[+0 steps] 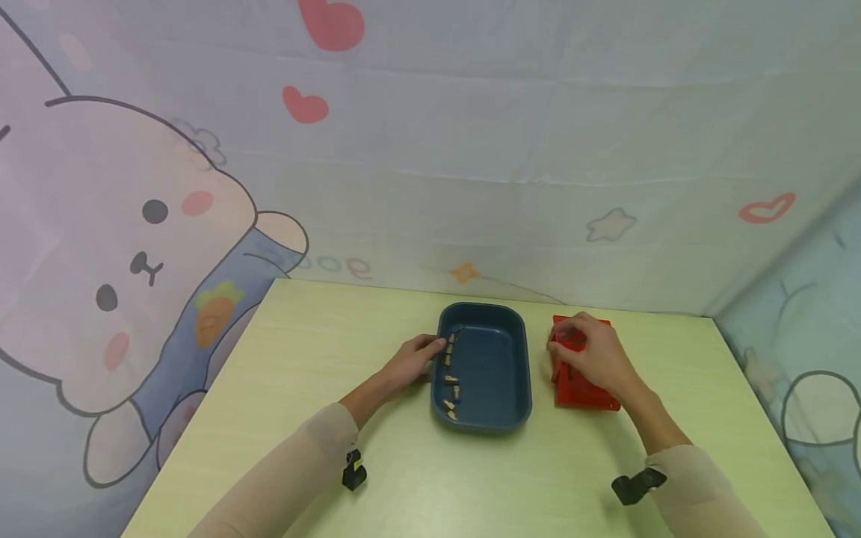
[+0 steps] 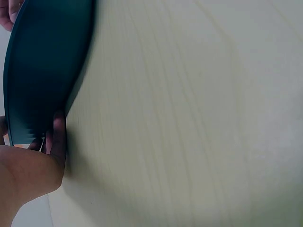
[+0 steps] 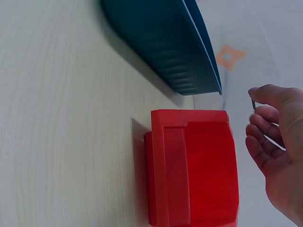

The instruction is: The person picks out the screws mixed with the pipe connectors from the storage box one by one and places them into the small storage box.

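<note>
A dark blue tray (image 1: 494,430) with raised sides stands on the table. Several small brass-coloured metal pieces (image 1: 451,379) lie along its left side; their exact kind is too small to tell. My left hand (image 1: 412,362) grips the tray's left wall, thumb at the rim and fingers outside, as the left wrist view also shows. To the tray's right is a red plastic box (image 1: 585,396), its contents largely hidden by my right hand (image 1: 601,359) above it. In the right wrist view, thumb and index finger pinch a small, thin dark piece (image 3: 253,103).
The pale wood-grain table (image 1: 323,314) reaches back to a printed cloth (image 1: 430,149) with a bear and hearts. Another cloth (image 1: 821,359) hangs at the right. The tray and the red box stand side by side with a narrow gap between them.
</note>
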{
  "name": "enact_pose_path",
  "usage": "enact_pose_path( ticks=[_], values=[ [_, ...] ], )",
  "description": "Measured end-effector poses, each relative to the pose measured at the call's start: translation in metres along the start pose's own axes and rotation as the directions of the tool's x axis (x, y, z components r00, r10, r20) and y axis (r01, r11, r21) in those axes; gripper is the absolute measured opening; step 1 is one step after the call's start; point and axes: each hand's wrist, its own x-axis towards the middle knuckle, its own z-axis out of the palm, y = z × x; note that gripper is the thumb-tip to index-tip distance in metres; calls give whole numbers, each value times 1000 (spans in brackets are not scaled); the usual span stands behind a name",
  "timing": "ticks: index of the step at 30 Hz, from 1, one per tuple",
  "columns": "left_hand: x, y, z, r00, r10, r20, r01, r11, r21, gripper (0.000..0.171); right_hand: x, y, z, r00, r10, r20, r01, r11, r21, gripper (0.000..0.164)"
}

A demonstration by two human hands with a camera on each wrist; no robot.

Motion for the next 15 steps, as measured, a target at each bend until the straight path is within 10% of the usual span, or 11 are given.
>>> enact_pose_path(
  ticks=[15],
  values=[
    [1,-1,0,1000,1,-6,-1,1000,4,60,-4,13,-13,999,14,-33,-16,999,-50,23]
  ],
)
